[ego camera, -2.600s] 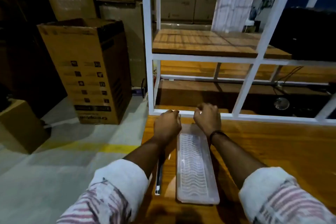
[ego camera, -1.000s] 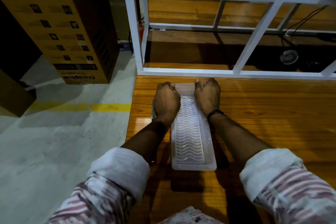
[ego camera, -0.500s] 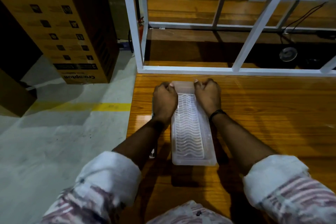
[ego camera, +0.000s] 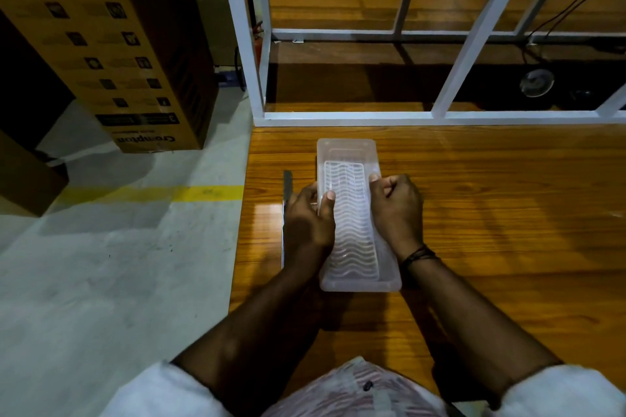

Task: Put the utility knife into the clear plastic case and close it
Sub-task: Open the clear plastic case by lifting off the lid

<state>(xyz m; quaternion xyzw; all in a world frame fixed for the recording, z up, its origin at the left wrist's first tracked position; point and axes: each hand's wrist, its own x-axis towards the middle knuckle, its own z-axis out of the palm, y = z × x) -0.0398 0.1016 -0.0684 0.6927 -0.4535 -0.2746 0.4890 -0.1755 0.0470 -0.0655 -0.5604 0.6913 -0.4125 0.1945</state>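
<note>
A long clear plastic case (ego camera: 352, 230) with a wavy ribbed lid lies lengthwise on the wooden table (ego camera: 491, 213). My left hand (ego camera: 310, 217) grips its left long edge near the middle, thumb on top of the lid. On the opposite long edge, my right hand (ego camera: 396, 210) holds the case with curled fingers. The utility knife (ego camera: 287, 188), thin and dark, lies on the table just left of the case, mostly hidden under my left hand.
A white metal frame (ego camera: 372, 118) stands along the table's far edge. The table's left edge (ego camera: 245, 213) drops to a concrete floor with a yellow line. A tall cardboard box (ego camera: 111, 51) stands on the floor at left.
Both hands have slid from the far end of the case back along its long sides to the middle. The far end of the case now shows uncovered.
</note>
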